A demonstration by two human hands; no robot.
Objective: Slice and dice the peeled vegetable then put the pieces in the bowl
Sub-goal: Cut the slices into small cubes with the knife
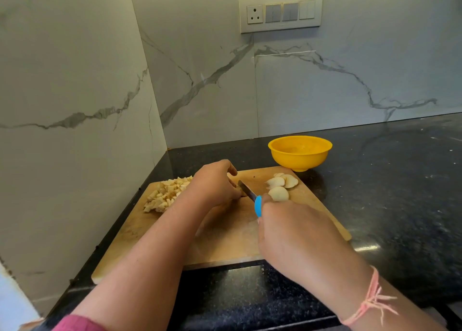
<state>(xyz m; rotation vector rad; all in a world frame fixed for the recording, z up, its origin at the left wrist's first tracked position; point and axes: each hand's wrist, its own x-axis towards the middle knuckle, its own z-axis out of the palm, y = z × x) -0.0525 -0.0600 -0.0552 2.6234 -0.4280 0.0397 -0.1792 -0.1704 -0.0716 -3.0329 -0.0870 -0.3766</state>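
A wooden cutting board (225, 233) lies on the black counter. A pile of pale diced pieces (166, 193) sits at its far left. Several pale round slices (281, 184) lie at its far right. My left hand (215, 183) curls over a piece of the vegetable near the board's middle, mostly hiding it. My right hand (287, 228) grips a knife (251, 195) with a blue handle, its blade pointing at my left fingers. An empty yellow bowl (300, 151) stands just beyond the board's far right corner.
Marble walls meet in a corner behind and left of the board. A switch panel (280, 11) hangs on the back wall. The black counter (387, 180) stretches to the right. A pink thread band circles my right wrist.
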